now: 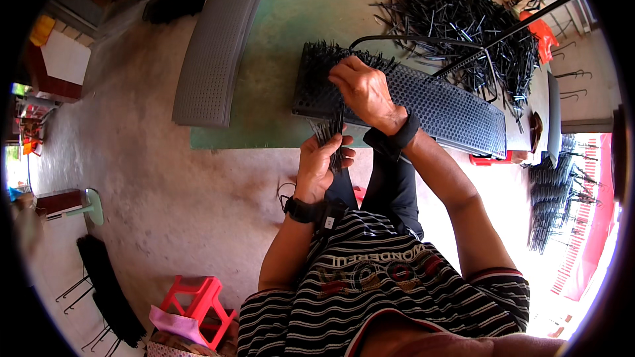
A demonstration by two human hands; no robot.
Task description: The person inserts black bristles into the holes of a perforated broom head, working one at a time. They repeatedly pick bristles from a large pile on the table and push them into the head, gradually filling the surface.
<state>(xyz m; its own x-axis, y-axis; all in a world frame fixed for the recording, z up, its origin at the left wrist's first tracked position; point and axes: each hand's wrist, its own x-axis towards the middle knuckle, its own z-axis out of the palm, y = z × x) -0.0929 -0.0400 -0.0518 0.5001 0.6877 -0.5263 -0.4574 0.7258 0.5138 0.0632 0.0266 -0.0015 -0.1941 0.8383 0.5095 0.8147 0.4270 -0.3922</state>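
Beneath the pinched right hand [369, 94], contents unclear, lies the perforated board [456, 106]; the left hand [317, 166] grips black strips [337, 125].

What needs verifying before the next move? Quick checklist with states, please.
1. Left hand stocked: ok, gripping a bundle of black strips.
2. Right hand at panel: ok, over the edge of its bristled left part.
3. Strip in right fingertips: cannot tell, too small and dark.
4. Bare holes left: ok, the panel's right part shows them.
5. Spare pile on table: ok, behind the panel.
6. Panel secured: cannot tell; a black frame crosses it, contact unclear.
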